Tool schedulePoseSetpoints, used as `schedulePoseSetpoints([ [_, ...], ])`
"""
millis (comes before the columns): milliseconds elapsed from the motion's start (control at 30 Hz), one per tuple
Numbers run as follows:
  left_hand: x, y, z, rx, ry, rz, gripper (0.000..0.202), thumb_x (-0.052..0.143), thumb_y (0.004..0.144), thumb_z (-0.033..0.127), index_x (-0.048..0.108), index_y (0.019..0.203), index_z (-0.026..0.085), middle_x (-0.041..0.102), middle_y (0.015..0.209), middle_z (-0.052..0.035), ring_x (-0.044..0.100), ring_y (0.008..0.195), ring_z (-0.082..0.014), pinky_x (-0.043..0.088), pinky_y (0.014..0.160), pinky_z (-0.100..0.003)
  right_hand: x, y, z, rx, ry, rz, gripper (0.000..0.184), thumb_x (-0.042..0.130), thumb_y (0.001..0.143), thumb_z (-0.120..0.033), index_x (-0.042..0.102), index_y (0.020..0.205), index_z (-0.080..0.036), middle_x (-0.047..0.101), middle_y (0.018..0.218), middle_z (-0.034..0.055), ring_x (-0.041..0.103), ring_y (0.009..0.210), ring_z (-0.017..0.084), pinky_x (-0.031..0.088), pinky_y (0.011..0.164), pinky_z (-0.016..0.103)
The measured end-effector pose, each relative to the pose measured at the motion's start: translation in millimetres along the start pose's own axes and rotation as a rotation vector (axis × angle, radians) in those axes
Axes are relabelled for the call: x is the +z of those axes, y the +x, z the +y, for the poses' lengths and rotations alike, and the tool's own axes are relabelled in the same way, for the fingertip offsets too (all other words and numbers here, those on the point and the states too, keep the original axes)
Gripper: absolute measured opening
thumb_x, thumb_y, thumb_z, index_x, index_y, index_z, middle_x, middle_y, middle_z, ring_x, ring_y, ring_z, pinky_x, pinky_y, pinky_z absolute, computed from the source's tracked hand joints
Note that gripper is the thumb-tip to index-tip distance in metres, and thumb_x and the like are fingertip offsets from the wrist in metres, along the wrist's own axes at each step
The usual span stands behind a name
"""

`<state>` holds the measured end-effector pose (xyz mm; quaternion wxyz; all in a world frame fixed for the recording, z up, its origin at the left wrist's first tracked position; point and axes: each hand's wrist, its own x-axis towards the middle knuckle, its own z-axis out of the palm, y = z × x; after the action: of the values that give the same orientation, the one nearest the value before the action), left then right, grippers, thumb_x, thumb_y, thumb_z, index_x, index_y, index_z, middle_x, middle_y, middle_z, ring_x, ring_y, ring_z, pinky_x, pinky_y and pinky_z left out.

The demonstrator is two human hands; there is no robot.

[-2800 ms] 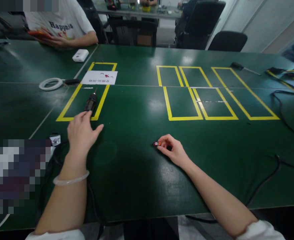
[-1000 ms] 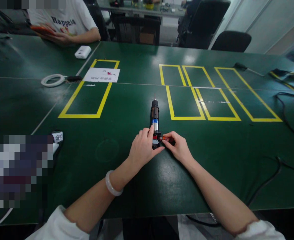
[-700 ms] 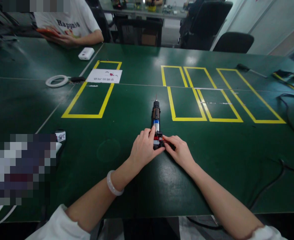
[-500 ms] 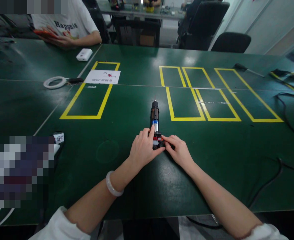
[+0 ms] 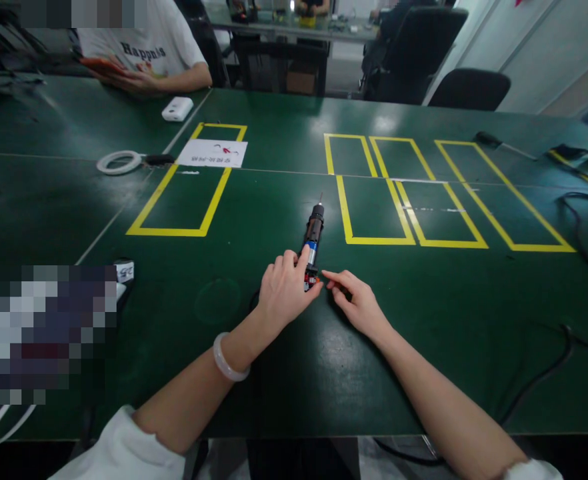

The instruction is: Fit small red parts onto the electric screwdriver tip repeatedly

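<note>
A black pen-shaped power tool [image 5: 315, 230] with a blue and silver band lies on the green table [image 5: 274, 373], its thin tip pointing away from me. My left hand [image 5: 285, 293] wraps around the tool's near end, where a small red part shows. My right hand [image 5: 357, 301] rests just to the right of that end, its fingers loosely extended and apart, its fingertips close to the red part and holding nothing.
Yellow tape rectangles [image 5: 184, 193] [image 5: 409, 193] mark the table. A white paper [image 5: 213, 153], a white tape ring [image 5: 119, 162] and a white box [image 5: 177, 109] lie at the back left. Black cables [image 5: 574, 227] run on the right. Another person [image 5: 144, 53] sits across the table.
My left hand fetched the tool from the left yellow rectangle and brought it to the middle. My right hand, pinching the small red part at the tool's end, has now let go and opened.
</note>
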<state>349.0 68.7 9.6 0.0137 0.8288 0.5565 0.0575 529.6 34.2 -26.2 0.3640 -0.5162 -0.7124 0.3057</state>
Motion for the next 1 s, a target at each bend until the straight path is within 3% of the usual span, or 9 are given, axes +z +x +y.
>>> schedulePoseSetpoints([
  [267, -10.6, -8.4, -39.0, -0.024, 0.093, -0.032, 0.070, 0.049, 0.088, 0.054, 0.035, 0.148, 0.020, 0.052, 0.114, -0.0132, 0.053, 0.099, -0.0274, 0.042, 0.078, -0.036, -4.6, 1.2, -0.9, 0.031, 0.051, 0.019, 0.028, 0.048, 0.092, -0.015, 0.069, 0.109, -0.020, 0.064, 0.088, 0.0045, 0.059, 0.078, 0.015, 0.046, 0.069, 0.027],
  [767, -31.5, -20.8, -180.3, -0.332, 0.294, -0.109, 0.069, 0.032, 0.093, 0.056, 0.032, 0.146, 0.013, 0.049, 0.123, -0.0234, 0.052, 0.103, -0.0368, 0.042, 0.083, -0.043, -5.1, 1.6, -0.8, 0.029, 0.055, 0.017, 0.025, 0.049, 0.092, -0.015, 0.071, 0.105, -0.020, 0.065, 0.089, 0.0048, 0.061, 0.081, 0.016, 0.046, 0.070, 0.028],
  [900, -37.9, -23.7, -201.8, -0.398, 0.289, -0.130, 0.068, 0.030, 0.094, 0.056, 0.031, 0.146, 0.013, 0.047, 0.128, -0.0247, 0.051, 0.105, -0.0375, 0.042, 0.083, -0.044, -5.0, 1.6, -0.7, 0.027, 0.051, 0.018, 0.025, 0.050, 0.092, -0.016, 0.071, 0.104, -0.020, 0.065, 0.089, 0.0047, 0.060, 0.079, 0.016, 0.046, 0.069, 0.027],
  [1000, -40.3, -27.6, -207.5, -0.449, 0.292, -0.118, 0.062, 0.033, 0.094, 0.054, 0.033, 0.145, 0.018, 0.047, 0.130, -0.0212, 0.050, 0.106, -0.0351, 0.042, 0.082, -0.041, -5.1, 1.6, -1.3, 0.029, 0.053, 0.017, 0.025, 0.049, 0.092, -0.016, 0.071, 0.103, -0.020, 0.066, 0.089, 0.0046, 0.060, 0.079, 0.016, 0.046, 0.068, 0.027],
])
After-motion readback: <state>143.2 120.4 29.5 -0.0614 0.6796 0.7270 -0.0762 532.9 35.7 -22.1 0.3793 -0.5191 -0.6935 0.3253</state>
